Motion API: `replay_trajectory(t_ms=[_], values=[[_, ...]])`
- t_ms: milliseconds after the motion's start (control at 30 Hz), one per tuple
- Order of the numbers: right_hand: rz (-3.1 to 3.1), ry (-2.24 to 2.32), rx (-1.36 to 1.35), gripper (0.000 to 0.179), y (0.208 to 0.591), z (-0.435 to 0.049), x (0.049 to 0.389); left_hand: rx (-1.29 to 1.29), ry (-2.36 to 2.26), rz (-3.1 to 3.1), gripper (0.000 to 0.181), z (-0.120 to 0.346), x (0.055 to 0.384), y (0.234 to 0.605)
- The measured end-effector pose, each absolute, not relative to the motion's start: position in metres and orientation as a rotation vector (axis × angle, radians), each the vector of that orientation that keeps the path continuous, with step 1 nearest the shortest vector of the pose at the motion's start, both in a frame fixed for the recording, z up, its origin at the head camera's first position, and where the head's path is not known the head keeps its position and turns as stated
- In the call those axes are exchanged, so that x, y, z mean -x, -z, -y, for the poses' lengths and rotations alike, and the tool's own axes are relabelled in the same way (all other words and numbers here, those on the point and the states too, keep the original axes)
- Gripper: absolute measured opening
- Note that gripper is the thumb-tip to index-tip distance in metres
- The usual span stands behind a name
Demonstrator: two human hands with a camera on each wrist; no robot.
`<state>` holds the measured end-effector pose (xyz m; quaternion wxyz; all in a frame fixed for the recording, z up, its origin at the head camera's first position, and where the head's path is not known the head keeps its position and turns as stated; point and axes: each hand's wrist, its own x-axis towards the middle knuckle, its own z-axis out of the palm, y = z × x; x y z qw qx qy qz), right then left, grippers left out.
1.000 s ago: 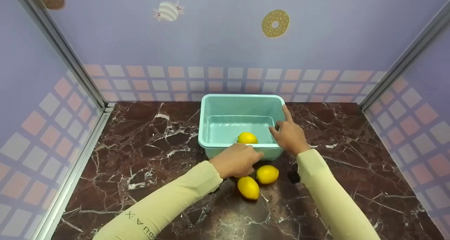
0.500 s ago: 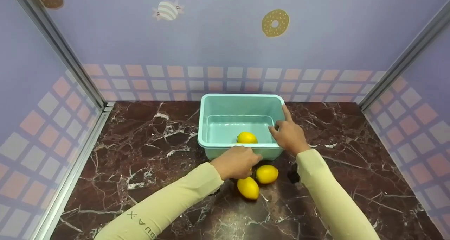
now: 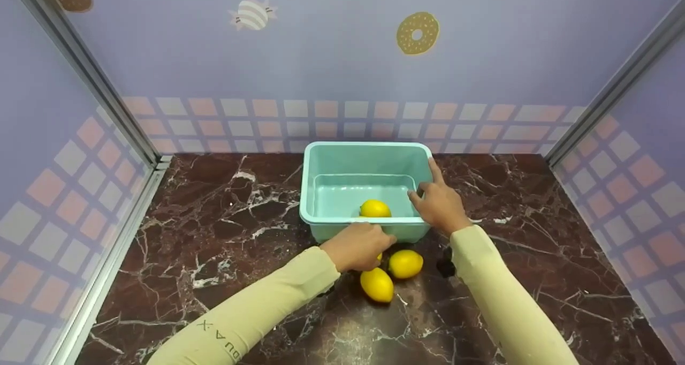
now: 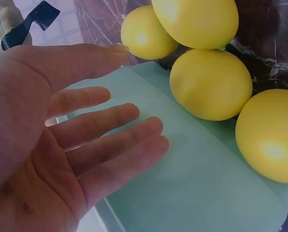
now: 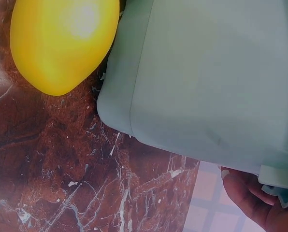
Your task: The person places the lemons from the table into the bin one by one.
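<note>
A light teal plastic basin (image 3: 369,146) stands near the back wall, with one lemon (image 3: 375,208) inside by its front wall. My right hand (image 3: 441,204) grips the right rim, thumb on the inner side; in the right wrist view its fingers (image 5: 243,193) curl at the rim. My left hand (image 3: 357,247) is at the front wall. Its fingers (image 4: 120,159) are extended and spread in the left wrist view, holding nothing. Several lemons (image 4: 211,84) lie along the basin's front wall, beside that hand. The head view shows two plainly, a front lemon (image 3: 377,286) and a right lemon (image 3: 405,264); another is mostly hidden under the left hand.
The tabletop (image 3: 235,279) is dark red marble with white veins. Behind it rises a lilac wall (image 3: 342,60) with pink and white squares, and side panels with metal frame strips (image 3: 123,258) close in left and right.
The left hand has drawn very slightly left, so a bit more of the lemon beneath it shows. The right hand, the basin and the other lemons keep their places.
</note>
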<state>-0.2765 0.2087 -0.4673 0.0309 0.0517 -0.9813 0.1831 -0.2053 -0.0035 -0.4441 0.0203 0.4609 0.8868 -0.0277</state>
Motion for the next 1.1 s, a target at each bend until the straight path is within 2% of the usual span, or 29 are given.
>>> replay_trajectory(t_ms=[600,1100], values=[[3.012,-0.585,-0.157,0.040,0.467,-0.208,0.276,-1.436,0.118,-2.730,0.013,0.002,0.207,0.453],[3.038,-0.533,-0.170,0.042,0.467,-0.208,0.276,-1.389,0.179,-2.724,0.021,0.001,0.205,0.460]])
